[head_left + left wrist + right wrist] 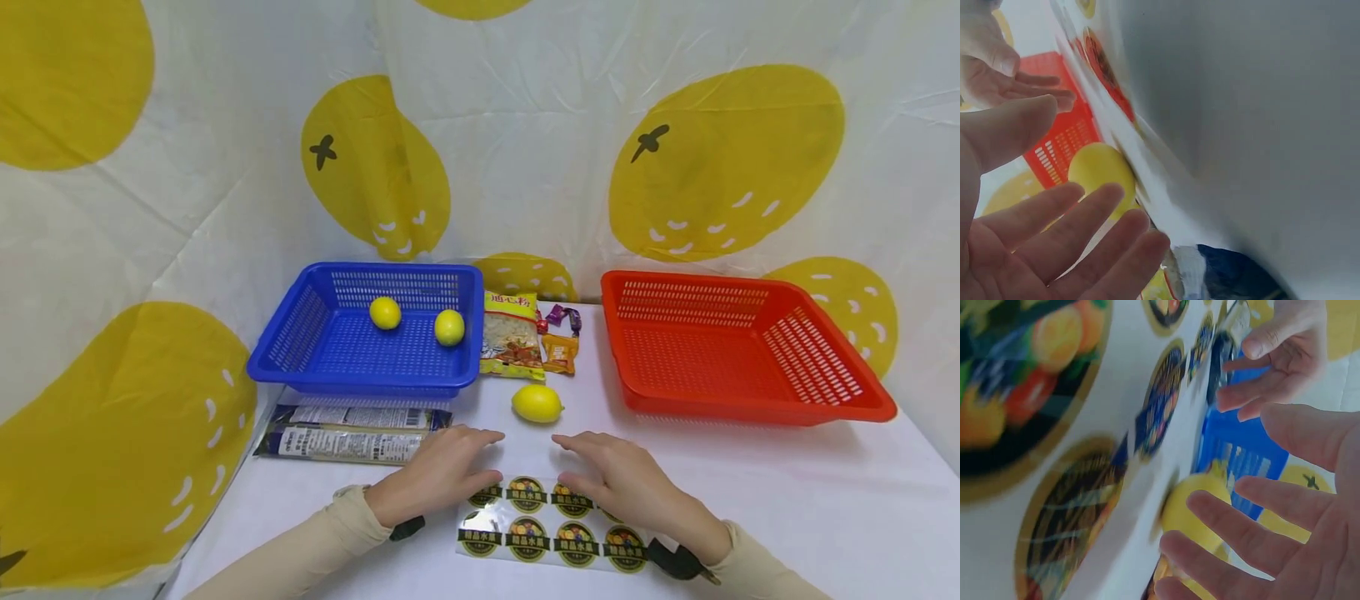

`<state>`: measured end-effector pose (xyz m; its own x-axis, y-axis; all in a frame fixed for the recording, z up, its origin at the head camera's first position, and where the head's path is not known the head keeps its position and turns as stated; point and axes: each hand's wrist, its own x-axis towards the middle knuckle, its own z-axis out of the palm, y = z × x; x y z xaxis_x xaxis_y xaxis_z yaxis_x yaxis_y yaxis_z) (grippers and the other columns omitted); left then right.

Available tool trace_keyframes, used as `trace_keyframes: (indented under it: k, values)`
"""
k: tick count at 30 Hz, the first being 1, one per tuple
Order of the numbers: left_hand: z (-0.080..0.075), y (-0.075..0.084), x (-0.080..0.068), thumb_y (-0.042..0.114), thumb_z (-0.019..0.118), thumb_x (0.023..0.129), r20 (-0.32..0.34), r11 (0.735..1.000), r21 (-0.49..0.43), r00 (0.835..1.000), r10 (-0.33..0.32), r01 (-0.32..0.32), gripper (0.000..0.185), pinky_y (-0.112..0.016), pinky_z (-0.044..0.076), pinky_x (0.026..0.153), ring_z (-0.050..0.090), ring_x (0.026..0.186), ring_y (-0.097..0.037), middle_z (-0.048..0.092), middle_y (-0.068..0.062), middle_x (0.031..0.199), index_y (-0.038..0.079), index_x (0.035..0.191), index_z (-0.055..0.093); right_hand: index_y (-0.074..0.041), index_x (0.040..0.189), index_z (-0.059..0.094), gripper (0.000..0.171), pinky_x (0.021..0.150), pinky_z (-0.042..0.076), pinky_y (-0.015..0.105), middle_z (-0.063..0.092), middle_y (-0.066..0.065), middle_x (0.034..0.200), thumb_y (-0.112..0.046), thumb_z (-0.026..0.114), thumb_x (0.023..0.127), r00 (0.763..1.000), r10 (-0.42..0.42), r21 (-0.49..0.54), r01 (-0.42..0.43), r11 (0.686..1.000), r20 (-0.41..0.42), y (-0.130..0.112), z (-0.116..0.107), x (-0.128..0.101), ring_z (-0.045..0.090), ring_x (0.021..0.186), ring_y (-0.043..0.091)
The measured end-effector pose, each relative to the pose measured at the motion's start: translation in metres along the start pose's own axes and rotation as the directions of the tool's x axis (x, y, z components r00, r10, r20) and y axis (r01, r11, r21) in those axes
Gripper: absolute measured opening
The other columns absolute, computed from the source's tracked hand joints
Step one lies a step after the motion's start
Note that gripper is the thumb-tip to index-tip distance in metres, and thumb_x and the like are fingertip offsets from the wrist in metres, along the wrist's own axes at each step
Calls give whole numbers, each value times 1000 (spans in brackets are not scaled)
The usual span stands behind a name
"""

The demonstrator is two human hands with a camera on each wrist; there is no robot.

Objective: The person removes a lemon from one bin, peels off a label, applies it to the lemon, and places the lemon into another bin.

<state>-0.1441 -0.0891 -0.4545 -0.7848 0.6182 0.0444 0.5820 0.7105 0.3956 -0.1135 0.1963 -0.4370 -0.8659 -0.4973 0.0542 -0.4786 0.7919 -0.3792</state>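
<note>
A yellow lemon (537, 403) lies on the white table between and beyond my two hands. My left hand (442, 471) hovers with relaxed fingers at the left edge of a sheet of round fruit stickers (527, 537). On the other side, my right hand (630, 483) is over the sheet's upper right part, covering some stickers. Both palms face each other with nothing between the fingers. In the left wrist view the lemon (1102, 175) shows just past the spread fingers; the right wrist view likewise has the lemon (1196, 509) beyond the fingertips.
A blue basket (367, 387) holding two lemons (386, 313) stands at the back left, a red basket (750, 408) at the back right. Between them lie a noodle bag (513, 337) and small wrapped snacks (559, 353). Long dark-ended packets (345, 443) lie before the blue basket.
</note>
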Motion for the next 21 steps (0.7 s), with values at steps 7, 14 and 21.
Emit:
trace_keyframes:
  k: [7, 14, 21]
  values:
    - [2, -7, -11, 38, 73, 94, -4, 999, 22, 1000, 27, -27, 40, -32, 57, 85, 69, 105, -14, 77, 3, 119, 17, 128, 72, -19, 135, 68, 45, 86, 58, 41, 72, -2, 120, -39, 72, 95, 995, -64, -8, 65, 998, 74, -11, 12, 13, 67, 107, 16]
    - [2, -7, -16, 36, 72, 96, 19, 998, 50, 999, 37, -38, 37, -34, 55, 95, 64, 113, -14, 75, 5, 124, 18, 128, 72, -17, 133, 70, 46, 69, 46, 23, 68, -5, 108, -38, 75, 93, 985, -68, 19, 66, 998, 158, -14, 18, 20, 54, 91, 6]
    - [2, -9, -18, 32, 72, 96, 36, 991, 105, 996, 85, -89, 35, -34, 51, 102, 61, 113, -14, 75, 4, 118, 16, 126, 73, -16, 130, 72, 46, 66, 38, 20, 62, -7, 100, -37, 79, 89, 982, -52, -13, 55, 998, 181, -15, 24, 22, 46, 84, 5]
